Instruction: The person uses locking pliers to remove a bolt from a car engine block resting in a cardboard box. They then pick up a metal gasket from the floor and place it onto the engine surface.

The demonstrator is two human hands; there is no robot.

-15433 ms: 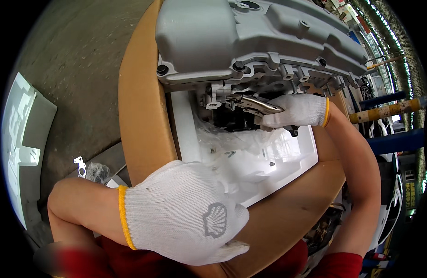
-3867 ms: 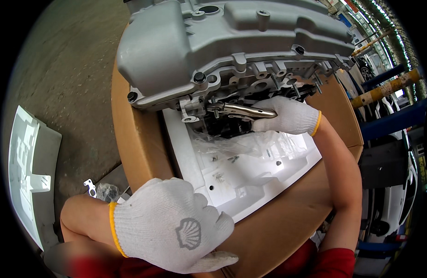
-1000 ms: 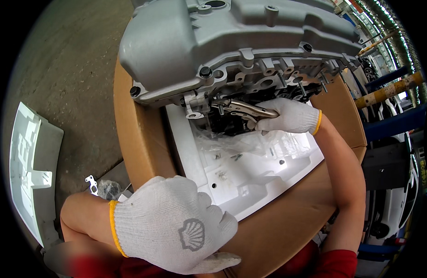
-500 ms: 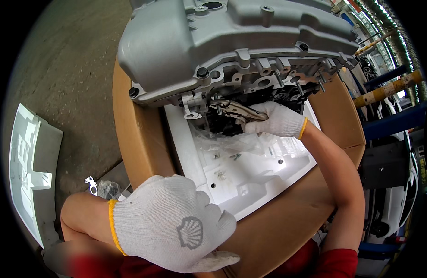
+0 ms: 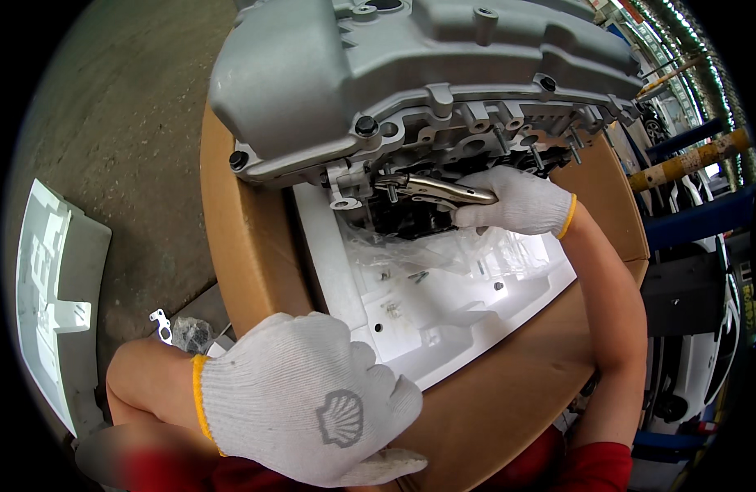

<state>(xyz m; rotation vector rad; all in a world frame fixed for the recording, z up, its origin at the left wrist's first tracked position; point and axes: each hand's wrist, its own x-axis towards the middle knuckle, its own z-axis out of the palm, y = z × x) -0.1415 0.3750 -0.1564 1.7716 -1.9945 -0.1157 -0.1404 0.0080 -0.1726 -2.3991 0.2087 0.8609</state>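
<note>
My right hand (image 5: 517, 201), in a white knit glove with a yellow cuff, is closed around the handles of silver locking pliers (image 5: 444, 189). The pliers' front end lies beside a stud (image 5: 392, 190) under the left part of the grey engine valve cover (image 5: 435, 78); the jaw tips are hard to make out. My left hand (image 5: 304, 402), gloved alike, hovers or rests over the near left corner of the cardboard box (image 5: 493, 369). Its fingers are loosely bent, the thumb stretched out apart from them, and nothing shows in it. The palm is hidden.
Inside the box, a white foam tray (image 5: 444, 344) holds crumpled clear plastic (image 5: 419, 250) and several small fasteners. A flat metal gasket (image 5: 160, 325) lies left of the box. A white panel (image 5: 75, 303) stands on the floor farther left. Blue beams (image 5: 698, 217) and a car (image 5: 694, 369) are at right.
My right hand and the pliers' handles have shifted slightly right, and the pliers have turned to show a smoother side. My left hand is almost unchanged.
</note>
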